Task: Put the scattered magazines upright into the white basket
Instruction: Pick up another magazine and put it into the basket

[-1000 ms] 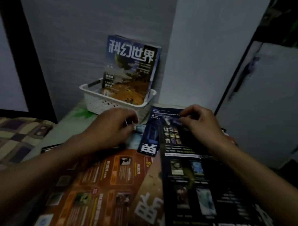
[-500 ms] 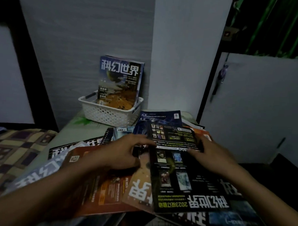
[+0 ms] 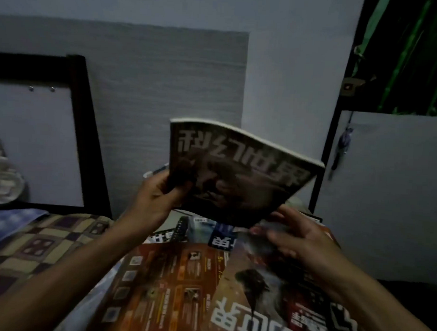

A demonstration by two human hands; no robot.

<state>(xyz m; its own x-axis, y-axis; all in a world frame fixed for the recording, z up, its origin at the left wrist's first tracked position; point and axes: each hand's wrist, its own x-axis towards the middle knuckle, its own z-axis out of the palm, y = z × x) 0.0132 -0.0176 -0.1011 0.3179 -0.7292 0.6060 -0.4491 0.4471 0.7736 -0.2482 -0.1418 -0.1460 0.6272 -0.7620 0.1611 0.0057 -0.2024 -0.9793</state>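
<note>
My left hand (image 3: 156, 200) grips the left edge of a dark magazine (image 3: 237, 176) and holds it raised and tilted, with its white title upside down. My right hand (image 3: 299, 242) is just under the magazine's lower right corner with its fingers spread; I cannot tell if it touches the cover. The raised magazine hides almost all of the white basket (image 3: 151, 174); only a pale bit of rim shows by my left fingers. Several magazines lie overlapping on the table below, among them an orange one (image 3: 168, 285) and a tan one (image 3: 254, 307) with large white characters.
A checked bedspread (image 3: 36, 248) lies at the left, with a dark bed frame (image 3: 82, 135) behind it. A grey wall panel (image 3: 165, 89) stands behind the table. A white cabinet door (image 3: 389, 196) closes off the right side.
A magazine has been lifted off the pile and now hangs in front of the basket. My left hand rose with it; my right hand left the pile and sits under its corner.
</note>
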